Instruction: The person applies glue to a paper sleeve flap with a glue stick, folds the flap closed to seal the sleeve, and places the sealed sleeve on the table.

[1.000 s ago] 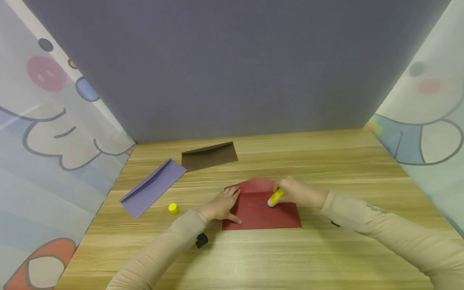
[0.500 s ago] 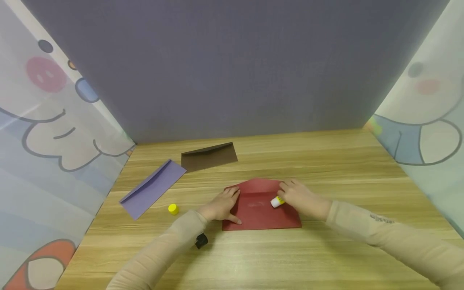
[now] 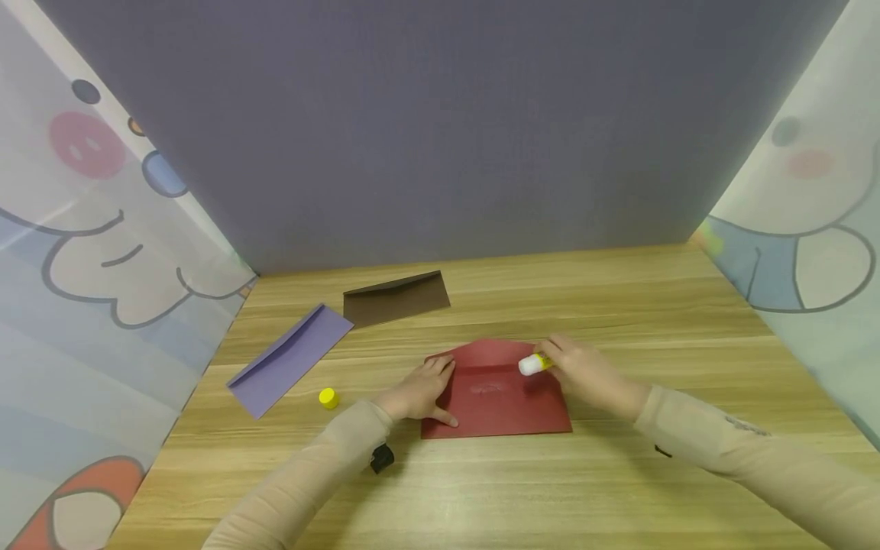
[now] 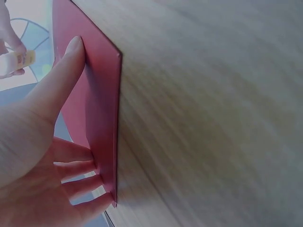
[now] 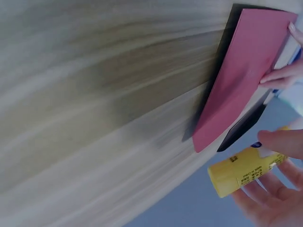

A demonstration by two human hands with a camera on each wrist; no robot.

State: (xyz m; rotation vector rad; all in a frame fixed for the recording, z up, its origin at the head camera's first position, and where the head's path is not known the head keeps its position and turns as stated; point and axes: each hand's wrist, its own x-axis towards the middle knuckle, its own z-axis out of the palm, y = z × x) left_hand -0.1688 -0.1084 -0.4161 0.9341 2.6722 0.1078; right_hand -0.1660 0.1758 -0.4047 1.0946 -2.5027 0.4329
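Observation:
A red envelope (image 3: 509,414) lies on the table with its flap (image 3: 486,351) raised at the far side. A faint shiny smear marks its middle. My left hand (image 3: 418,388) rests on the envelope's left end, fingers spread and straight, thumb near the front edge. In my right hand (image 3: 584,373) I grip a glue stick (image 3: 532,364), white end pointing left, held over the envelope's right part. The right wrist view shows the stick's yellow barrel (image 5: 242,171) between thumb and fingers. Its yellow cap (image 3: 328,398) stands on the table left of my left hand.
A purple envelope (image 3: 292,360) lies slanted at the left, and a dark brown envelope (image 3: 399,302) lies behind it. A grey panel (image 3: 467,137) rises at the table's back edge. Cartoon-printed sheets (image 3: 811,252) flank both sides.
The glue stick has lifted off the envelope's middle and moved right and away from me, tipping flatter with my right hand. My left hand has stayed put.

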